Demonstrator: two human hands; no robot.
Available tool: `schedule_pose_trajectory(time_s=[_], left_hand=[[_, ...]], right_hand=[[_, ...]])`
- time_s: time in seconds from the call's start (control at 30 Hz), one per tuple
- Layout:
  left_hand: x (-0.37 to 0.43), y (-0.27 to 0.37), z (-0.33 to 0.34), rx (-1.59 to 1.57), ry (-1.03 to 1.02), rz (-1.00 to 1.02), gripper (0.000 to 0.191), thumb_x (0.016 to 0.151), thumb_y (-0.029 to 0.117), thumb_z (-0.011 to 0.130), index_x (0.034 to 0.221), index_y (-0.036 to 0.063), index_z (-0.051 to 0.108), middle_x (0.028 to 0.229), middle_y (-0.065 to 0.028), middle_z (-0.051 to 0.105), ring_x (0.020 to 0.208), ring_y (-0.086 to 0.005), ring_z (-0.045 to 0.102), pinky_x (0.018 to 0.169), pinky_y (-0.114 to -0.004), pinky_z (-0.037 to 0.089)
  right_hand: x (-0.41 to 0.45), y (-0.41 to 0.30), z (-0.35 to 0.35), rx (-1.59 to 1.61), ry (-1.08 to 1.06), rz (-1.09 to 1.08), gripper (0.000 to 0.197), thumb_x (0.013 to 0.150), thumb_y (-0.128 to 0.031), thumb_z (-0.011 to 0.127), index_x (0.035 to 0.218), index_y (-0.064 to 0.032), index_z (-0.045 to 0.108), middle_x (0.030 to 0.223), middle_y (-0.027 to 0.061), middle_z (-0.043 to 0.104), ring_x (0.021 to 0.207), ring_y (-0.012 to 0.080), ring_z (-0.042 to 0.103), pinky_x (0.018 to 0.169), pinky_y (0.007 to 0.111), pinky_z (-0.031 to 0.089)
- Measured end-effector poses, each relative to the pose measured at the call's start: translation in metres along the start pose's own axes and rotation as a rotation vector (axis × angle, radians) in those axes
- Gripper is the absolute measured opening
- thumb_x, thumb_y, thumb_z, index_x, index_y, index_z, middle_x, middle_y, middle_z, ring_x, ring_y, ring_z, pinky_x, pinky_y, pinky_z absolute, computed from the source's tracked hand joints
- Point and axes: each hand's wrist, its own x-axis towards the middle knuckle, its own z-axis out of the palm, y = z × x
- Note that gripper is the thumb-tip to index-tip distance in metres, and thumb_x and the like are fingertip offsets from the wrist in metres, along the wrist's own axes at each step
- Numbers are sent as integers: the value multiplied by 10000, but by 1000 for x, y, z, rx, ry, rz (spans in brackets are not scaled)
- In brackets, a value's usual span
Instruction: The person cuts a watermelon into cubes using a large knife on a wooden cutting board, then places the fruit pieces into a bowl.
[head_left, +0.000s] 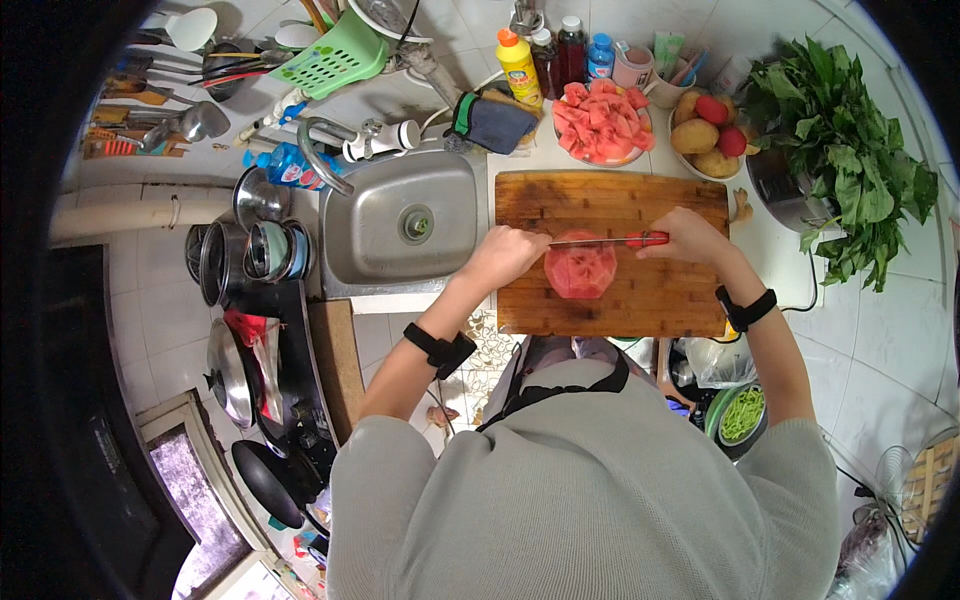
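A peeled round piece of watermelon (581, 271) lies on the wooden cutting board (637, 307). Across the upper part of the fruit runs a kitchen knife (646, 239) with a red handle, its thin blade seen almost edge-on. My right hand (686, 238) grips the handle, to the right of the melon. At the other end, the curled fingers of my left hand (511, 256) hold the tip end of the blade; the hand hides that end. How deep the blade sits in the flesh is hard to tell.
Behind the board stand a plate of cut watermelon (604, 124), a bowl of potatoes (695, 138) and several bottles (571, 49). Leafy greens (847, 142) top a pot at right. A steel sink (375, 225) adjoins the board's left; a faucet (319, 154) arches over it.
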Motion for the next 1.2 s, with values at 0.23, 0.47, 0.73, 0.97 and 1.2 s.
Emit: schedule_pose_trajectory(time_s=[0.23, 0.47, 0.73, 0.97, 1.2], left_hand=[[-3, -2, 33, -56, 43, -19, 110, 808, 136, 557, 844, 57, 625, 703, -144, 641, 640, -329, 638, 567, -429, 510], [-6, -5, 42, -56, 85, -20, 142, 857, 199, 567, 884, 84, 645, 704, -143, 645, 630, -329, 639, 558, -429, 515], [-1, -1, 28, -40, 24, -15, 113, 777, 103, 553, 828, 28, 620, 714, -154, 644, 686, -332, 646, 593, -433, 513], [2, -1, 9, -49, 18, -5, 149, 867, 205, 586, 867, 68, 645, 756, -178, 630, 689, -361, 617, 601, -443, 504], [-1, 29, -50, -18, -5, -19, 138, 862, 214, 599, 894, 93, 657, 724, -175, 619, 677, -373, 598, 585, -454, 490]], right_hand=[[5, 9, 24, -67, -38, 55, 499, 764, -531, 678, 703, -37, 645, 671, 176, 616, 645, 374, 592, 586, 440, 466], [5, 13, 33, -113, -13, 46, 498, 776, -532, 664, 704, -40, 648, 676, 177, 620, 662, 374, 602, 595, 448, 476], [2, 13, 30, -129, 34, 31, 495, 772, -524, 671, 664, -43, 627, 668, 171, 617, 663, 366, 600, 605, 441, 471], [-5, -5, 3, -62, 45, 32, 510, 755, -515, 694, 643, -28, 594, 645, 180, 585, 647, 390, 566, 584, 451, 443], [-20, -40, -32, -104, 58, 70, 553, 744, -527, 700, 615, -11, 550, 629, 191, 565, 641, 400, 554, 571, 450, 434]])
